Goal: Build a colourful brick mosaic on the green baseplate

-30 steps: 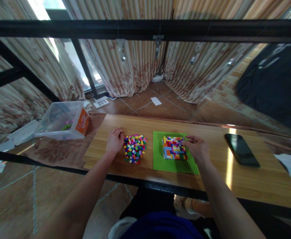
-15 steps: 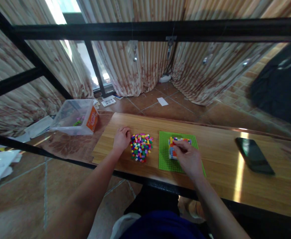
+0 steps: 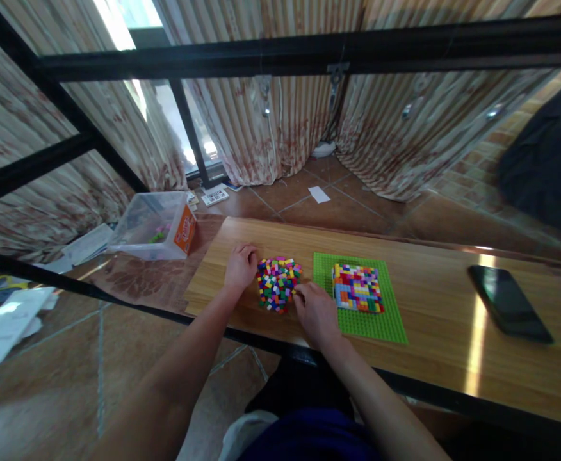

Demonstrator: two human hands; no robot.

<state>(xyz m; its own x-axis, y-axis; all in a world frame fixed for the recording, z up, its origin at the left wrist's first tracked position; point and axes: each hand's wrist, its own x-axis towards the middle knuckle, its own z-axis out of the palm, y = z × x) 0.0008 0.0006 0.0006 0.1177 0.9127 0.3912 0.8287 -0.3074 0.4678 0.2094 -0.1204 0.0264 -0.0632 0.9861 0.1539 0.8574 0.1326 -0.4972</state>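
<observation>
A heap of small toy bricks (image 3: 278, 282) in many colours lies on the wooden table. My left hand (image 3: 241, 267) rests at the heap's left edge, its fingers curled together; whatever they hold, if anything, is hidden. At the right edge of the heap, the fingertips of my right hand (image 3: 316, 312) are pinched together by the bricks, too small to tell what is between them. Just right of that hand is a green baseplate (image 3: 371, 328), bearing a block of multicoloured bricks (image 3: 358, 288) joined into a rough rectangle.
A black phone (image 3: 508, 301) lies on the right part of the wooden table (image 3: 429, 301). Beyond the left end stands a clear plastic box (image 3: 150, 221) with an orange label and a few pieces inside. A dark metal rail (image 3: 280, 54) crosses in front of curtains.
My right hand has moved left from the brick block on the baseplate to the heap's right edge, uncovering the block. The left hand stays by the heap. The view has shifted slightly.
</observation>
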